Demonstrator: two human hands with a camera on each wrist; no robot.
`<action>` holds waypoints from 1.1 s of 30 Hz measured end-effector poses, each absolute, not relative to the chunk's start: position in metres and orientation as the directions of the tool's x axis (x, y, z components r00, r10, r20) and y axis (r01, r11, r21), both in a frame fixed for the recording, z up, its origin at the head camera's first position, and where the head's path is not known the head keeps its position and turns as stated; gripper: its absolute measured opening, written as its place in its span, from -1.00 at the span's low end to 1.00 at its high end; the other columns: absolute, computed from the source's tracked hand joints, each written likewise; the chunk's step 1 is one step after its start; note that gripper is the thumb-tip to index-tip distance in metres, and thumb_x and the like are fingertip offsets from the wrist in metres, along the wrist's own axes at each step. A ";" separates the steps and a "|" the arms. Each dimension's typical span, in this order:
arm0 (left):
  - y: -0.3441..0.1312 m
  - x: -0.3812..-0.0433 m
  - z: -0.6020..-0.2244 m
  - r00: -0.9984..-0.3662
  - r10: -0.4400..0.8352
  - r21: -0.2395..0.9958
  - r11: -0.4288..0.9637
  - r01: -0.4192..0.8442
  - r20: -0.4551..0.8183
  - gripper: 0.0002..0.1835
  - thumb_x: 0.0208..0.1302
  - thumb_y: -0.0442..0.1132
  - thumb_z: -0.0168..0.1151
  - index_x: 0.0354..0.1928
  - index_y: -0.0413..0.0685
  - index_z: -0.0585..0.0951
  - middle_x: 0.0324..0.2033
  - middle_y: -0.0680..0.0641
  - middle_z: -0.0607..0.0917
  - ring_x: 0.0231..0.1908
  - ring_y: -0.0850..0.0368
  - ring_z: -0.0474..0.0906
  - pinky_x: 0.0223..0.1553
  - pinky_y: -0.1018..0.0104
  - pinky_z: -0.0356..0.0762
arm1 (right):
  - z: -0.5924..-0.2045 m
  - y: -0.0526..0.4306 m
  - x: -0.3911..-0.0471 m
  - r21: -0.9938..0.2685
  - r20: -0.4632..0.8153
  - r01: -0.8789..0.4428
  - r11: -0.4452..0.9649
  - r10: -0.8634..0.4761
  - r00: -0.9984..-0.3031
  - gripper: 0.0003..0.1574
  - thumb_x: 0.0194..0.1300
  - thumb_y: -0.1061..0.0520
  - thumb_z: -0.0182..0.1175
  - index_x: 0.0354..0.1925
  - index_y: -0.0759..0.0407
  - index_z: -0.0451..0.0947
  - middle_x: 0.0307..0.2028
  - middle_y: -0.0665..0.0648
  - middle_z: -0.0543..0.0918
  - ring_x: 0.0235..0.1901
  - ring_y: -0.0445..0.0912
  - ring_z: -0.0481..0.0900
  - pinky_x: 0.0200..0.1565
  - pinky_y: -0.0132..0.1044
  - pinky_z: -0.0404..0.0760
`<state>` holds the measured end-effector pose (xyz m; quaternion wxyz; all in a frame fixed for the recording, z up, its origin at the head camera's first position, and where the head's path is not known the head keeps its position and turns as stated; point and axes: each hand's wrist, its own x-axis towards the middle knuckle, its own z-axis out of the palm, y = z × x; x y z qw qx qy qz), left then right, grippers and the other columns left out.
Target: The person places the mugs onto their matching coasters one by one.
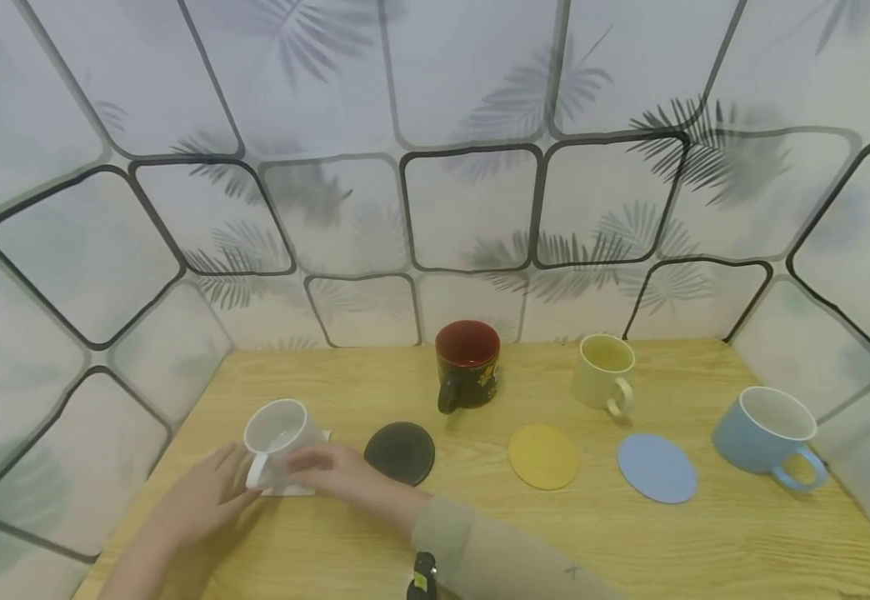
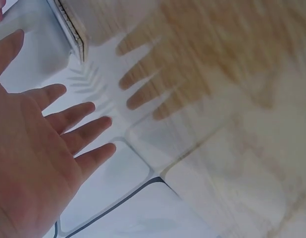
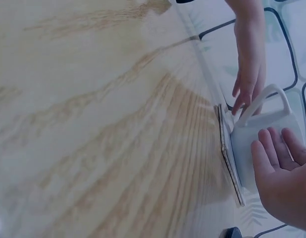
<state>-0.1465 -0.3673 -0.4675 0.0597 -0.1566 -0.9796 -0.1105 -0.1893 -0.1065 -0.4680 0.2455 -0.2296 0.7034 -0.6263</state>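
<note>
A white mug point(image 1: 279, 427) stands upright on a square white coaster point(image 1: 296, 491) at the left of the table, its handle towards me. My left hand point(image 1: 206, 493) is spread to the left of the handle; the left wrist view shows its fingers point(image 2: 78, 116) straight and holding nothing. At the mug's right side is my right hand point(image 1: 343, 472), its fingers extended and slightly bent beside the mug wall. In the right wrist view these fingers point(image 3: 274, 148) overlap the mug, and I cannot tell whether they touch it. A round black coaster point(image 1: 400, 453) lies just right of that hand.
Behind stands a black mug with red inside point(image 1: 468, 367). Further right are a yellow coaster point(image 1: 543, 457), a pale yellow mug point(image 1: 602, 373), a blue coaster point(image 1: 657, 468) and a blue mug point(image 1: 761, 433). A patterned backdrop point(image 1: 472, 208) borders the wooden table point(image 1: 555, 542).
</note>
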 end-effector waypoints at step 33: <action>-0.359 -0.130 -0.440 -0.892 0.307 0.103 0.928 0.357 0.332 -0.17 0.30 0.01 0.37 0.48 -0.34 0.41 0.34 -0.57 0.49 0.25 -0.60 0.51 0.21 -0.50 0.51 | -0.454 -0.052 -0.233 -0.994 -0.026 0.080 -0.070 -0.570 -0.821 -0.50 0.49 0.18 0.17 0.24 0.50 0.58 0.13 0.46 0.73 0.01 -0.04 0.80 0.18 -0.16 0.79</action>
